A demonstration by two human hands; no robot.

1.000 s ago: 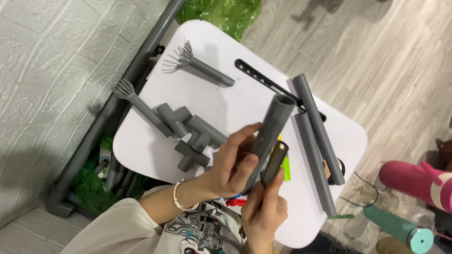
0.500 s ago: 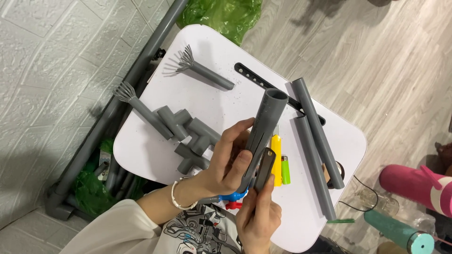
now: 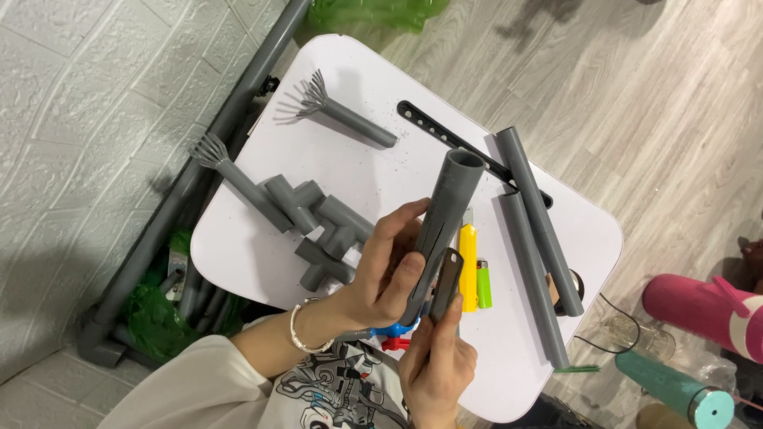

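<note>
Fingers of the left hand (image 3: 389, 274) wrap the lower part of a grey plastic pipe with a lengthwise slit (image 3: 445, 218), thumb across the front, open end tilted up and away over the white bench (image 3: 350, 171). Right hand (image 3: 435, 361), near edge, pinches a short dark flat blade-like strip (image 3: 447, 282) between thumb and fingers, its tip laid against the pipe beside the slit.

Judgement: slitting or trimming in hand. Best kept with the left thumb clear of the strip's path, pipe braced firm, strip run in line with the slit.

Just right of the pipe: yellow utility knife (image 3: 469, 266) and small green lighter (image 3: 483, 284). Further right: two long grey pipes (image 3: 540, 230) side by side. Left: grey tee fittings (image 3: 318, 226) in a cluster. Far side: two grey pipes with splayed, cut ends (image 3: 342, 115), black perforated bar (image 3: 445, 135).
</note>
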